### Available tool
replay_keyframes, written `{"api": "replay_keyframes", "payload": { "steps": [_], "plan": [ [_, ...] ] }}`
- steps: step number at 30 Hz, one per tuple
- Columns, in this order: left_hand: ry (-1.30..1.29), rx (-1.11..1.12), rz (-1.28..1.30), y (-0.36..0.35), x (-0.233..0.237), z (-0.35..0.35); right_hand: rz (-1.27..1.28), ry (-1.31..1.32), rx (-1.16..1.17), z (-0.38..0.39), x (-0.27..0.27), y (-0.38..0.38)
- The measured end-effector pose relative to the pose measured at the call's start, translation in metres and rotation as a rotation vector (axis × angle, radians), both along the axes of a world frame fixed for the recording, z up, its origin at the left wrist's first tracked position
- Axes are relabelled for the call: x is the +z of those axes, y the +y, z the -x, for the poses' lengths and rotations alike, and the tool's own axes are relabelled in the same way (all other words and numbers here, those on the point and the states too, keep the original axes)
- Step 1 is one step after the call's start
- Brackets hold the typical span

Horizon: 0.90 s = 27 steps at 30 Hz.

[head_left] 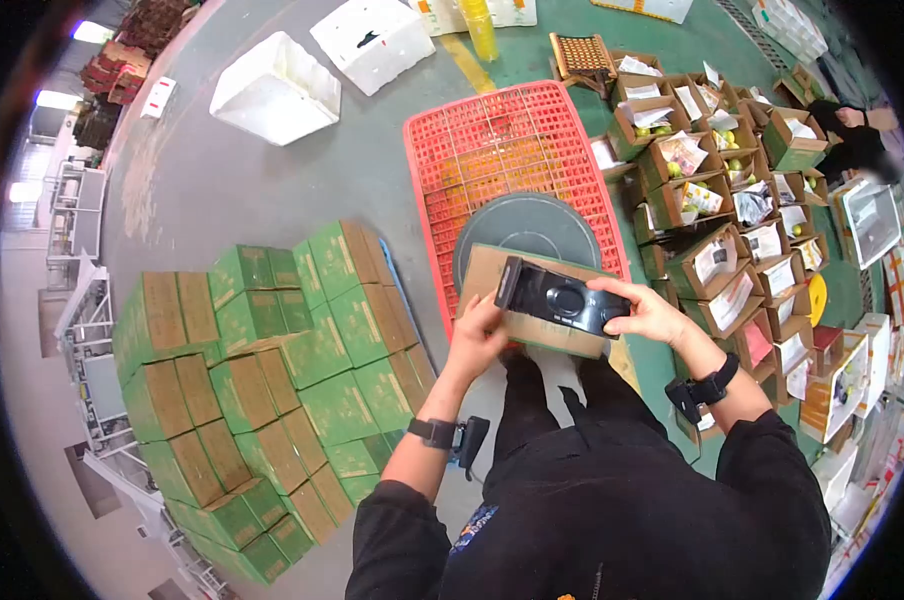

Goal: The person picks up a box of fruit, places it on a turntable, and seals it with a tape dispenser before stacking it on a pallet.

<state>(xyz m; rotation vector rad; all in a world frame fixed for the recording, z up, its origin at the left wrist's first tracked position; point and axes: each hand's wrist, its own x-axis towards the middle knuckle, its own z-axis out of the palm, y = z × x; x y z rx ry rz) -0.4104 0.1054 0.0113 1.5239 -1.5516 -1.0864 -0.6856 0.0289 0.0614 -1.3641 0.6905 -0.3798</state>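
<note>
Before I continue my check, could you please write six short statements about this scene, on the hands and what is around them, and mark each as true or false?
1. The right hand grips the black device. True.
2. The crate is blue. False: the crate is red.
3. There is a black strap on each wrist. True.
4. The green boxes are stacked on the person's right. False: the green boxes are on the left.
5. Fruit lies in some of the boxes on the right. True.
6. The left hand holds a foam box. False: the left hand is near one end of the black device.
</note>
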Motion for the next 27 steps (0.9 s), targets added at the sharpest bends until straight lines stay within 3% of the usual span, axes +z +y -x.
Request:
{"api": "replay_keyframes", "payload": {
  "steps": [1, 2, 3, 5, 7, 12, 21, 23, 25, 27],
  "plan": [
    [0.513, 0.281, -0.217, 0.0, 0.007, 0.002, 0.0, -0.011, 0.002, 0.001, 0.0, 0.0],
    [0.656, 0.353, -0.351, -0.007, 0.013, 0.001, -0.037, -0.014, -0.02, 0.002, -0.002, 0.003],
    [0.649, 0.365, -0.35, -0.014, 0.017, 0.004, -0.075, -0.015, -0.038, 0.0, -0.002, 0.005],
    [1.299, 0.304, -0.627, -0.025, 0.015, 0.018, -0.066, -0.011, -0.028, -0.004, 0.003, 0.007],
    [1.301, 0.384, -0.697, -0.03, 0.011, 0.018, -0.039, 0.014, 0.011, -0.005, 0.002, 0.007],
    [1.472, 0.317, -0.759, -0.02, 0.008, 0.001, 0.166, 0.092, 0.019, -0.01, 0.006, 0.013],
    [1.472, 0.342, -0.785, -0.029, -0.003, -0.006, 0.16, 0.186, -0.043, -0.036, 0.025, 0.022],
    [1.388, 0.541, -0.72, -0.037, -0.002, -0.006, 0.215, 0.202, -0.055, -0.036, 0.03, 0.027],
    [1.576, 0.388, -0.327, -0.043, -0.036, -0.069, 0.15, 0.324, -0.051, -0.026, 0.033, 0.033],
    [1.061, 0.489, -0.374, -0.052, 0.003, -0.107, 0.109, 0.3, -0.132, -0.016, 0.026, 0.047]
  ]
}}
